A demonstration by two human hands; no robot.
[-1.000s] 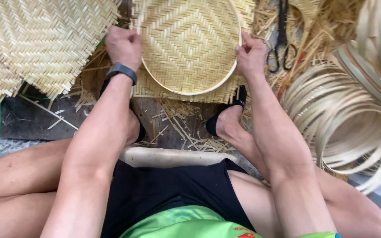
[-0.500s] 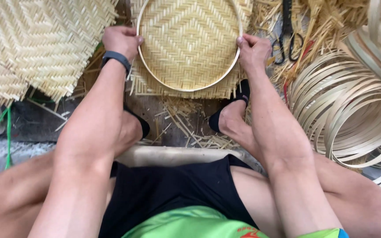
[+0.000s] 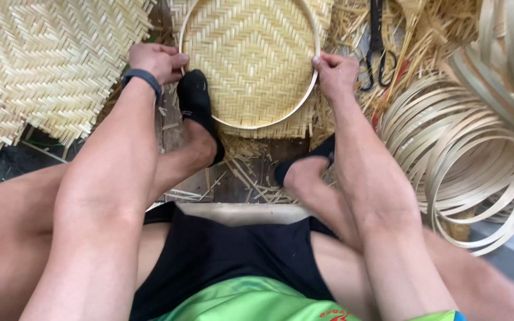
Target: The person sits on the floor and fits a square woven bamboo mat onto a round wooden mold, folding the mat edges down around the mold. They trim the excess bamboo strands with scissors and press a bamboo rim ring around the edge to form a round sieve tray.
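Observation:
A round woven bamboo tray point(image 3: 251, 56) with a pale hoop rim point(image 3: 304, 101) lies on a square woven mat on the floor ahead of me. My left hand point(image 3: 157, 59), with a dark band on its wrist, grips the hoop at the tray's left edge. At the right edge, my right hand point(image 3: 334, 72) pinches the hoop. My left foot in a black sock point(image 3: 197, 104) presses on the tray's lower left rim. The right foot point(image 3: 304, 169) rests on the floor below the tray.
A large woven bamboo mat point(image 3: 43, 65) lies at the left. A pile of bamboo hoops point(image 3: 471, 148) fills the right side. Black scissors point(image 3: 377, 47) lie among straw scraps right of the tray. A light board point(image 3: 239, 211) sits under my legs.
My left foot has lifted from the floor and come up onto the tray's left rim beside my left hand. Both hands stay on the hoop; the view has shifted slightly.

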